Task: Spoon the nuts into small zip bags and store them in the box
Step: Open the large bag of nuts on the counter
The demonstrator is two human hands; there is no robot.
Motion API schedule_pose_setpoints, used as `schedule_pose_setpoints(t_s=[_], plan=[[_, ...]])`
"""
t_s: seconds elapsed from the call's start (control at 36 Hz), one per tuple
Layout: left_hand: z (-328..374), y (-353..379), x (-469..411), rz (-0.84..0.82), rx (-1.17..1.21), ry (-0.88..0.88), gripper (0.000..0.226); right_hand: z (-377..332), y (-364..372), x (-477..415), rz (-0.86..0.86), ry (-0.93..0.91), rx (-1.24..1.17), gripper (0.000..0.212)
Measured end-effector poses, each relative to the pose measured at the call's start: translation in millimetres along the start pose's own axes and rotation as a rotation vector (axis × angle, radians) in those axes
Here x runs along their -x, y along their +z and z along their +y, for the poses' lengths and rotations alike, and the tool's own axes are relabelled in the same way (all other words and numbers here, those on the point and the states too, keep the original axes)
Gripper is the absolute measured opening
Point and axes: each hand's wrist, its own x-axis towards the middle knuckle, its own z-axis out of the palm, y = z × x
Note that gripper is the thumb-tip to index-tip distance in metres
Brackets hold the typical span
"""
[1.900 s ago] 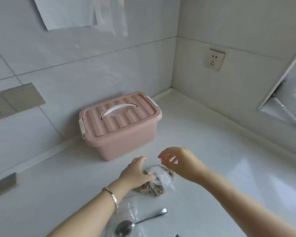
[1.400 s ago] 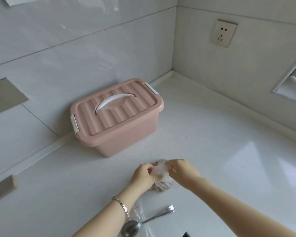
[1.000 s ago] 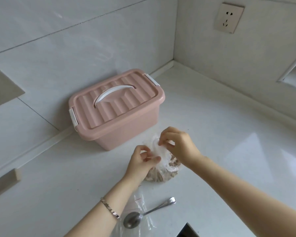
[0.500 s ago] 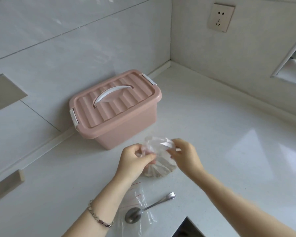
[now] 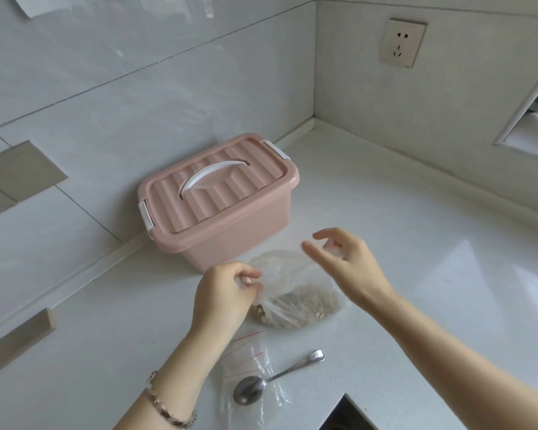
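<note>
On the white counter [image 5: 416, 243], just in front of the closed pink box [image 5: 221, 200], sits the clear bag of nuts [image 5: 295, 302]. My left hand [image 5: 224, 296] pinches its left rim between curled fingers. My right hand [image 5: 348, 262] hovers at the opposite rim, thumb and forefinger extended; whether the other fingers catch plastic, I cannot tell. Nearer me, a spoon [image 5: 271, 380] lies on the small zip bags [image 5: 249, 355].

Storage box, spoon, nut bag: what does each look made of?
Storage box: matte pink plastic, moulded ribs, white handle. Spoon: polished metal, probably steel, mirror-like bowl. Nut bag: thin clear plastic film, crinkled, nuts showing through.
</note>
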Motion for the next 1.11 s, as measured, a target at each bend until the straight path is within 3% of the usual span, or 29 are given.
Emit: schedule_pose_setpoints(t_s=[0.06,0.11,0.19,0.28,0.36,0.47,0.58,0.72,0.83,0.92,0.97,1.03,1.11], plan=[[1.1,1.4,-0.4,-0.056,0.007,0.081,0.043,1.5,7.0,0.8,-0.003,-0.010,0.203,0.042],[1.5,2.1,0.2,-0.144,-0.023,0.151,0.048,2.6,12.4,0.9,-0.013,-0.037,0.322,0.040],[0.7,0.8,0.1,-0.281,-0.213,0.206,0.047,6.6,15.5,-1.3,-0.097,-0.101,0.375,0.027],[1.3,1.4,-3.3,-0.354,-0.409,0.205,0.052,13.4,13.7,-3.9,-0.170,-0.117,0.378,0.032],[2.4,6.9,-12.9,-0.282,-0.518,0.154,0.050,21.7,9.8,-6.7,-0.167,-0.130,0.372,0.049],[0.2,17.2,-27.5,-0.102,-0.342,-0.070,0.038,33.6,5.4,-9.9,-0.144,-0.175,0.355,0.057],[-6.9,34.4,-39.5,-0.039,-0.204,-0.090,0.014,51.0,5.9,-12.3,-0.122,-0.189,0.427,0.056],[-19.8,55.6,-50.5,-0.268,-0.209,0.057,0.041,71.4,12.1,-19.0,0.043,-0.573,0.639,0.047],[-36.1,67.8,-58.2,-0.404,-0.204,0.049,0.044,84.4,13.8,-24.4,0.034,-0.949,0.750,0.045],[-42.8,76.1,-60.3,-0.429,-0.209,-0.006,0.046,96.4,20.0,-34.0,-0.075,-1.057,0.779,0.038],[-43.7,81.9,-62.4,-0.427,-0.179,-0.111,0.034,100.1,21.2,-43.9,-0.248,-0.937,0.875,0.042],[-43.6,86.3,-64.9,-0.350,-0.183,-0.205,0.012,98.4,24.2,-49.9,-0.397,-0.746,0.942,0.061],[-48.9,93.7,-65.5,-0.330,-0.276,-0.253,0.021,100.2,27.8,-53.0,-0.511,-0.360,0.858,0.062]])
